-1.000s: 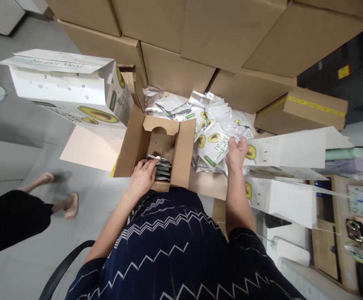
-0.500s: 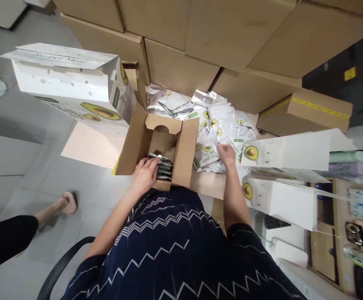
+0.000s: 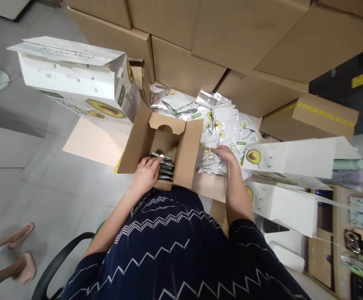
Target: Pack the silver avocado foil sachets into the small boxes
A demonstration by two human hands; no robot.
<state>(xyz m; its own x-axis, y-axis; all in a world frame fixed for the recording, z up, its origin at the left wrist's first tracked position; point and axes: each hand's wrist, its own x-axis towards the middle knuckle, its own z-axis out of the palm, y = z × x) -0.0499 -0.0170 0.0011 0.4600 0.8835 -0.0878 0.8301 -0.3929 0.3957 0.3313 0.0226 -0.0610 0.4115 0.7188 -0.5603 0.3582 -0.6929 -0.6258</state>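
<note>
Loose sachets point(image 3: 227, 121), some printed "Su·per Meal", lay heaped on the counter point(image 3: 210, 186), right of an open carton point(image 3: 187, 154). The right hand point(image 3: 227, 154), half curled, touched one; whether pinched, I could not tell. The left hand point(image 3: 145, 175), palm down, grip loosely open, rested against packed sachets point(image 3: 165, 170) inside. Left stood a white "Su·per Meal" box point(image 3: 65, 75).

Light moderately bright, cool, diffuse; shadows soft-edged, darkest on the floor point(image 3: 9, 111) at nine o'clock. Silvery pouches point(image 3: 205, 98) glint, one o'clock; carton point(image 3: 165, 142) interior shaded. Another person's feet point(image 3: 28, 268), eight o'clock, blurred; wide-angle edges stretched, four o'clock soft.
</note>
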